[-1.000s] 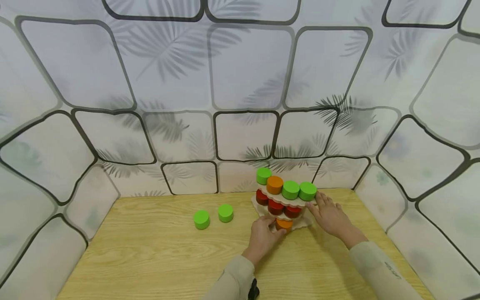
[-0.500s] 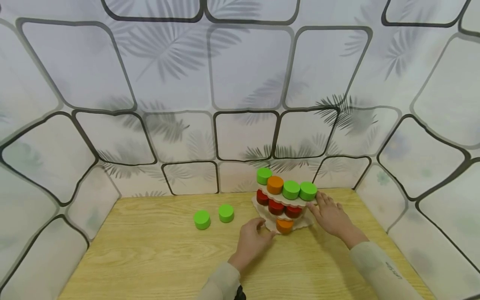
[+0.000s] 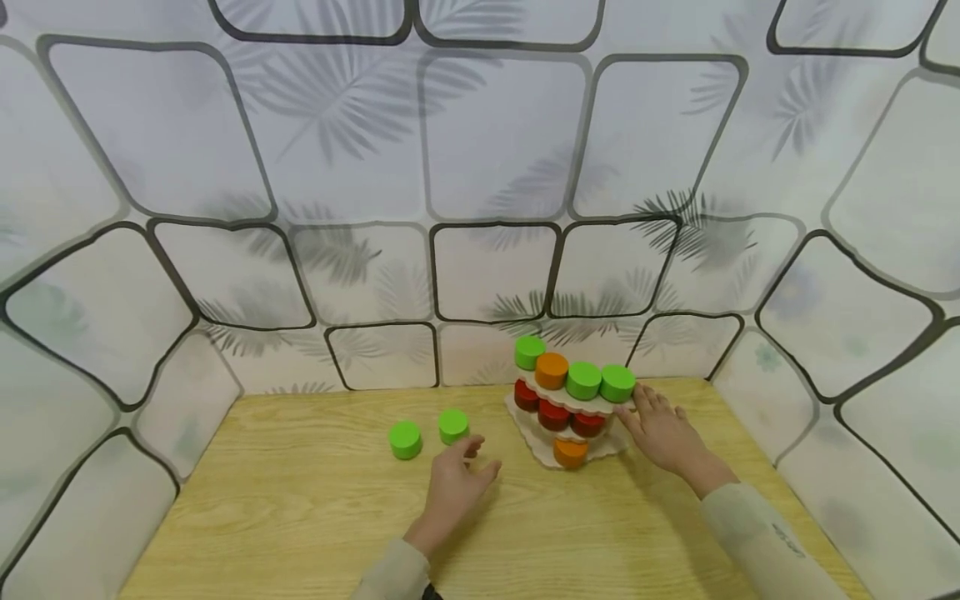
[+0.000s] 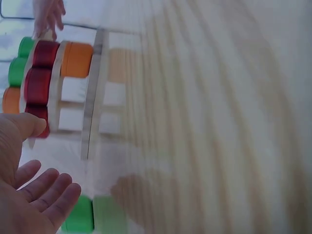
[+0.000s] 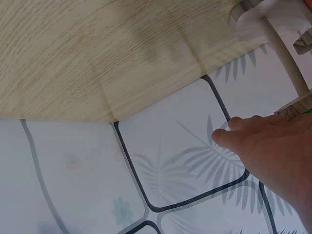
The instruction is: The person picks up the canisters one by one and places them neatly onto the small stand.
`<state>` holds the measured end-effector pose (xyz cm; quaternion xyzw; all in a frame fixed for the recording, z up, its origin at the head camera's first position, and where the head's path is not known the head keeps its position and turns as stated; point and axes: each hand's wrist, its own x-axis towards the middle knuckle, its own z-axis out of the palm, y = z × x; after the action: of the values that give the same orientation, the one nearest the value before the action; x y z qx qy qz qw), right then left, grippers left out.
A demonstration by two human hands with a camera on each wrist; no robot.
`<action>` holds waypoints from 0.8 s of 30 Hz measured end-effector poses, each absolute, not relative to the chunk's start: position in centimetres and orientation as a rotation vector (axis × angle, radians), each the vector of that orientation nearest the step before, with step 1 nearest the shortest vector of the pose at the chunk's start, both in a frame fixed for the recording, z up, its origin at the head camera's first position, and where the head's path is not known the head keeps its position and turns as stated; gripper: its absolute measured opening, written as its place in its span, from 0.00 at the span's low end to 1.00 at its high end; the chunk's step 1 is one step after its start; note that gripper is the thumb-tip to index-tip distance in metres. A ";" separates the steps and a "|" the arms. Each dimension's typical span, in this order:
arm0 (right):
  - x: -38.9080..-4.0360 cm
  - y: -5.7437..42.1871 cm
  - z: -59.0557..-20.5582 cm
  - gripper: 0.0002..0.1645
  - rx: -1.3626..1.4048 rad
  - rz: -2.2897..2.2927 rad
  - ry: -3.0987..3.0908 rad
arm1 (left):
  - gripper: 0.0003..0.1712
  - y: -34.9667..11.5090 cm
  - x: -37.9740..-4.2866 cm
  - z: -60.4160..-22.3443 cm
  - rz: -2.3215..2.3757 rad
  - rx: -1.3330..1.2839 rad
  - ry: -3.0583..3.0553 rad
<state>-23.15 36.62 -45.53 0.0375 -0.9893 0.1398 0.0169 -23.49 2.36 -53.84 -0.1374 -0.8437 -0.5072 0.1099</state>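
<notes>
A tiered wooden stand (image 3: 534, 437) with scalloped boards holds round blocks on its levels. An orange block (image 3: 571, 452) is at the bottom, red blocks (image 3: 553, 415) fill the middle, and green blocks (image 3: 583, 380) with one orange block (image 3: 551, 370) line the top. My left hand (image 3: 453, 492) has its fingers apart and holds nothing; it is just in front of a loose green block (image 3: 453, 425), and whether they touch is unclear. Fairly straight, the fingers of my right hand (image 3: 667, 429) rest against the right edge of the upper board (image 5: 298, 106).
Another loose green block (image 3: 405, 439) lies farther left on the wooden table (image 3: 300, 508). Patterned wall covering (image 3: 495, 275) rises behind the table's back edge and along both sides, close to the stand.
My left hand has moved left, away from the bottom orange block and the stand, to the loose green block. My right hand has stayed at the upper board.
</notes>
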 end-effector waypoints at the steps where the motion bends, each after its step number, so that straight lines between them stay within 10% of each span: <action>1: -23.2 36.6 -45.6 0.49 0.116 0.438 -3.073 | 0.25 1.8 -23.5 -53.8 -1.481 -0.398 -2.470; 24: -23.1 36.8 -46.0 0.50 0.111 0.452 -3.074 | 0.26 -6.6 -23.8 -53.4 -1.292 -0.178 -2.265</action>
<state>-23.08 36.76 -45.95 0.0356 -0.9886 0.1452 0.0162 -23.76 -6.63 -53.36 -0.0656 -0.8365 -0.4774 0.2609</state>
